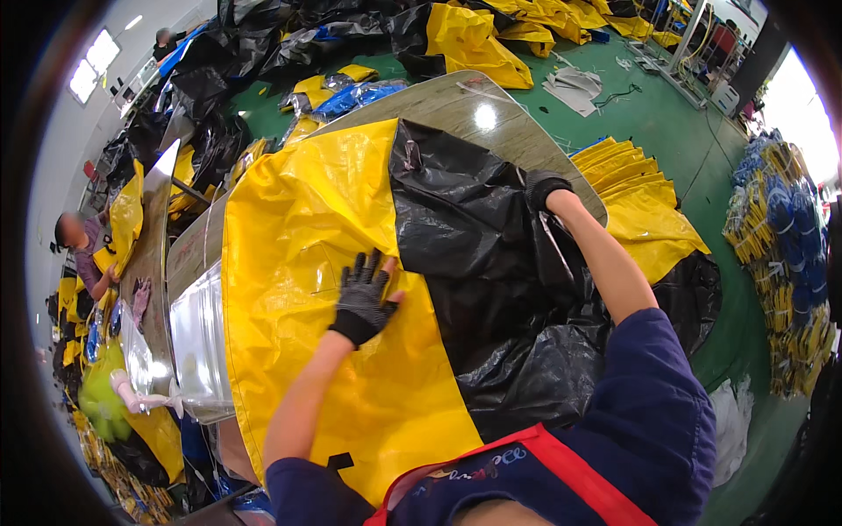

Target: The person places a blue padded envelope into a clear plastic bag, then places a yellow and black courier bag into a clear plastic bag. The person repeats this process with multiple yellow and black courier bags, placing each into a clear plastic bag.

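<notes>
A large yellow-and-black tarpaulin piece (307, 228) is spread over the table (478, 101), yellow on the left and black on the right, with creases in both parts. My left hand (364, 298), in a dark fingerless-tipped glove, lies flat on the yellow part beside the seam, its fingers spread. At the far right edge of the black part, my right hand (548, 188) wears a similar glove. Its fingers are curled on the black material, partly lost against it, and folds run down from there.
Stacked yellow pieces (636, 188) sit just right of the table. Bundled yellow and blue goods (785, 263) stand at the far right. Clear plastic bags (202, 337) lie by the table's left side. Another person (83, 245) handles yellow material at the left. Black and yellow heaps cover the far floor.
</notes>
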`<state>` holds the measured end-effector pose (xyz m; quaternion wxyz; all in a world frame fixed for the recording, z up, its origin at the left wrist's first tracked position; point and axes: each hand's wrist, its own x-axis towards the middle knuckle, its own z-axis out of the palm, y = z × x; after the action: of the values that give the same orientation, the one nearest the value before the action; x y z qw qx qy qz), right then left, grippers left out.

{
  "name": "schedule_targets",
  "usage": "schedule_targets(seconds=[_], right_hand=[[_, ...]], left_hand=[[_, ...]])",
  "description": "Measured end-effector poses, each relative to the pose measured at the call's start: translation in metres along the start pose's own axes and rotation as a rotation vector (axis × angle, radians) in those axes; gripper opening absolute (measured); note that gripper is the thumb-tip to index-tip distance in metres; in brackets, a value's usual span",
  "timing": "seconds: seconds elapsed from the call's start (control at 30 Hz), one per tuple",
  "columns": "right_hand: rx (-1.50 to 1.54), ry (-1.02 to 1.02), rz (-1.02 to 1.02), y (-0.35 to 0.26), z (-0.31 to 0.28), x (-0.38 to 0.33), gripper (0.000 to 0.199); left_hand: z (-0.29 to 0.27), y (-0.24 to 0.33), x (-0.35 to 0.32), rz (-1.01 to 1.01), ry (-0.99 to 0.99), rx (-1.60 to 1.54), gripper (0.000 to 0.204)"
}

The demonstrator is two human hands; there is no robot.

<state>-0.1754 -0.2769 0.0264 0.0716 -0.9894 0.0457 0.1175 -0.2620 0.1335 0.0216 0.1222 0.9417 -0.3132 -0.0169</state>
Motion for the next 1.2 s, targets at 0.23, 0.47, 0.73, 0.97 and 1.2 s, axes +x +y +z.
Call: schedule_targets(seconds=[0.23,0.47,0.73,0.97,1.2], right_hand=[[0.01,0.156,0.067,-0.016,0.021,-0.031,0.042],[-0.177,0.346,0.12,0.109,-0.106,0.014,0.041],[0.206,0.498,-0.675,-0.072,-0.132,-0.079,0.034],[0.249,0.223,-0.134,0.047,-0.059,-0.02,0.032],[-0.081,-0.076,-0.156,0.009,-0.088,0.064,0.063]], left_hand=[[0.029,0.021,0.018,0.037,0.085,0.094,0.066],[0.022,0.022,0.018,0.114,0.098,0.064,0.07],[0.023,0.018,0.005,-0.013,0.092,0.128,0.071],[0.021,0.028,0.012,0.021,0.045,0.073,0.071],[0.018,0.11,0.075,0.342,0.227,-0.416,0.063]])
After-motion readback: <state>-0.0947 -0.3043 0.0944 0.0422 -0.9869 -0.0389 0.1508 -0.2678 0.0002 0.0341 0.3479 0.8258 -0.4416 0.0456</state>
